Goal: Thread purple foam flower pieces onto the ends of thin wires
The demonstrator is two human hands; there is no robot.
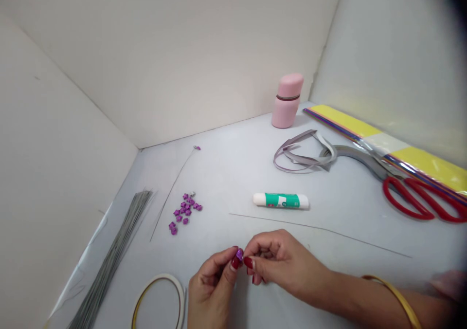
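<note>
My left hand (pixel 211 283) and my right hand (pixel 280 258) meet low in the view, their fingertips pinching a small purple paper star (pixel 239 255) between them. Painted red nails frame it, and its shape is partly hidden. Just beyond my right hand, a thin grey wire (pixel 321 233) lies on the white table (pixel 226 173). Further left sits a loose cluster of small purple stars (pixel 184 212). Beside that cluster runs another thin wire (pixel 174 191), with a purple star (pixel 197 147) at its far tip.
A bundle of grey wires (pixel 113 256) lies along the left wall. Near my left hand is a tape roll (pixel 160 302). A glue stick (pixel 280 200), grey paper strips (pixel 302 154), red-handled scissors (pixel 419 200), a pink bottle (pixel 288 100) and a coloured paper pack (pixel 386 144) stand further back.
</note>
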